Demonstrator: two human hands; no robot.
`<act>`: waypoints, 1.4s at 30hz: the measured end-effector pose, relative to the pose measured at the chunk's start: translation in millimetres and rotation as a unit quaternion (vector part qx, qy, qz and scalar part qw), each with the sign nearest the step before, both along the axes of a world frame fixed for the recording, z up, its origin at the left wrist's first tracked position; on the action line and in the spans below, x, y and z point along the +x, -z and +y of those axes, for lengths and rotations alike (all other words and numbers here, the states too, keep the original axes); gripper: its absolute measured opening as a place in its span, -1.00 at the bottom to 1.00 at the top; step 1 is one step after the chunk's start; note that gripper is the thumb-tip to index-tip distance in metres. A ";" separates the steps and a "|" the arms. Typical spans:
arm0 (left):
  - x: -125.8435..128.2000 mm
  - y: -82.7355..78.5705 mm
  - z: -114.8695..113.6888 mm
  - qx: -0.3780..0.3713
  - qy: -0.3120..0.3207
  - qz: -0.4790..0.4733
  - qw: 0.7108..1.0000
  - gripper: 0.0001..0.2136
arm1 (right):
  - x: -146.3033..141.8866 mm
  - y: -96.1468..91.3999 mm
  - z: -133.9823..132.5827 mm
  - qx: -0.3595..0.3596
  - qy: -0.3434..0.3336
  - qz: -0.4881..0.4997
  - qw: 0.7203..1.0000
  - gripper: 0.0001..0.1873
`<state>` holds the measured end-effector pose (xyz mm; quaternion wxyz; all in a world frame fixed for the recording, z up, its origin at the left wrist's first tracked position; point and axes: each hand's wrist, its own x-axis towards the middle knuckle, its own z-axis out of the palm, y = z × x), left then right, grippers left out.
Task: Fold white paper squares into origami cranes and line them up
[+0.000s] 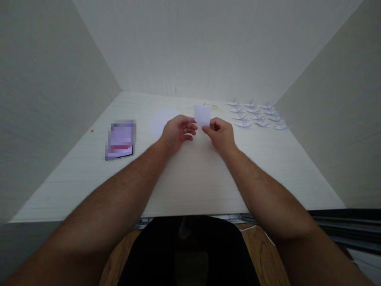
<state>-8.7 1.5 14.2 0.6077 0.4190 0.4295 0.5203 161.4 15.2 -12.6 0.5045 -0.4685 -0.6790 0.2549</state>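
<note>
A small square of white paper (202, 115) stands raised above the table in front of me. My right hand (221, 135) pinches its lower right corner between thumb and fingers. Beside its lower left corner is my left hand (180, 133), fingers apart and loosely curved. One fingertip of that hand meets the paper's edge or lies just behind it; I cannot tell which. Pale white paper (162, 121) lies on the table behind and left of my left hand, its outline faint. Several folded paper cranes (256, 115) stand in rows at the back right.
On the left of the white table (190, 186) lies a device with a lit screen (120, 140), its picture blurred out. A tiny red spot (92, 130) is near the left panel (44, 99). Panels also rise at the back (208, 47) and right (336, 107).
</note>
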 end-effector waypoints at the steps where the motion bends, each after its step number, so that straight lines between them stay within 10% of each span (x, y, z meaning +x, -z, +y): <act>1: 0.9 2.0 -0.1 0.018 -0.005 0.018 1.000 -0.80 | -2.0 -0.4 -0.9 -0.031 -0.009 0.034 0.999 -0.82; 15: -1.1 5.3 -5.6 0.082 -0.012 0.277 0.957 -0.90 | 3.6 0.2 2.4 -0.135 -0.101 0.140 0.976 -0.75; 42: -7.6 6.1 -0.7 0.082 0.054 0.264 0.959 -0.88 | 9.2 -5.3 -0.3 -0.126 -0.108 0.084 0.983 -0.75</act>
